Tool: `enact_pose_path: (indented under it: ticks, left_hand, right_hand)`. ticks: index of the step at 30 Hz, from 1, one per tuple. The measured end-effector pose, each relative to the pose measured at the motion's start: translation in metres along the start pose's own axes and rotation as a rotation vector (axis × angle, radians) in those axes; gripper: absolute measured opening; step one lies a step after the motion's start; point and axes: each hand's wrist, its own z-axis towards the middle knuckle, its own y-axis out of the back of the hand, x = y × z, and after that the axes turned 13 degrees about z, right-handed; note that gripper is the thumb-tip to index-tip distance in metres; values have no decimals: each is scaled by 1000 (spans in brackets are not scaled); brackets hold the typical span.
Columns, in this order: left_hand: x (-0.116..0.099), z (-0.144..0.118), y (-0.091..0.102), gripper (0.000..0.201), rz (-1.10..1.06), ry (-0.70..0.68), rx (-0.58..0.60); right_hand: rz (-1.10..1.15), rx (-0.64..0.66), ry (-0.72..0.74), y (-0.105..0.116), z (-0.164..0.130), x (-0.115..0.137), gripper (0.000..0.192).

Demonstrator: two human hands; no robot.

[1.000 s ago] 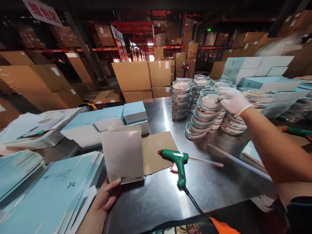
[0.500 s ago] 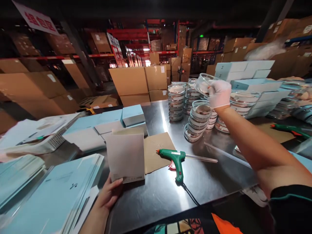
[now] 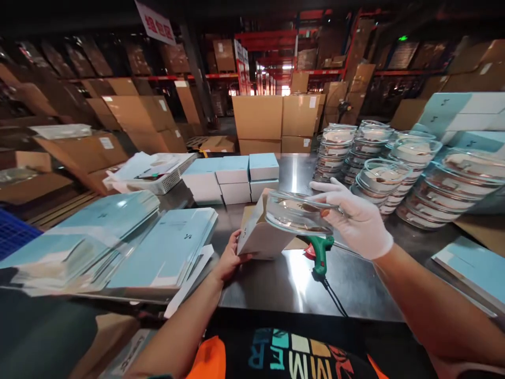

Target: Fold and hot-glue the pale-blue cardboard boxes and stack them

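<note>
My right hand [image 3: 357, 221], in a white glove, holds a round clear glass dish [image 3: 298, 213] over the middle of the steel table [image 3: 284, 281]. My bare left hand [image 3: 231, 258] grips the lower corner of a small white open box [image 3: 262, 234], tilted with its mouth toward the dish. The dish hangs just above and in front of the box opening. A green glue gun [image 3: 321, 252] lies on the table right behind the dish, partly hidden by it.
Stacks of glass dishes [image 3: 379, 173] stand at the back right. Closed light-blue boxes [image 3: 236, 176] sit mid-table, flat blue box blanks [image 3: 165, 247] pile at the left. More blue boxes [image 3: 461, 113] rise far right. Cardboard cartons [image 3: 272, 118] stand behind the table.
My right hand lifted a glass dish off the stacks and brought it toward me to the box. My left hand tilted the box toward it. My view turned left.
</note>
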Motion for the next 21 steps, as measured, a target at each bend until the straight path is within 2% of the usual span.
enact_pose_path:
  ticks: [4, 6, 7, 9, 12, 14, 15, 17, 19, 21]
  left_hand:
    - [1, -3, 1, 112, 8, -38, 1]
    - [1, -5, 1, 112, 6, -33, 17]
    - [1, -6, 1, 111, 8, -36, 29]
    - [1, -9, -1, 108, 24, -52, 75]
    - [-1, -12, -3, 101, 73, -43, 201]
    - [-3, -13, -5, 96, 138, -15, 274]
    - [-3, -14, -7, 93, 185, -5, 288]
    - [-3, -18, -11, 87, 310, -5, 281]
    - [1, -27, -16, 77, 459, -25, 244]
    - [7, -36, -16, 62, 585, -42, 167]
  right_hand:
    - [53, -285, 92, -6, 0, 12, 12]
    - [105, -332, 132, -7, -1, 24, 12]
    - [117, -327, 112, -9, -2, 28, 11]
    - [89, -275, -50, -14, 0, 30, 12]
    - [-37, -90, -373, -28, 5, 13, 15]
    - [-77, -32, -422, -37, 3, -2, 17]
    - [-65, -62, -396, -42, -2, -8, 24]
    - [19, -215, -333, -49, -22, -13, 46]
    - [123, -374, -327, -61, -54, -11, 66]
    - [154, -439, -372, -80, -92, -10, 87]
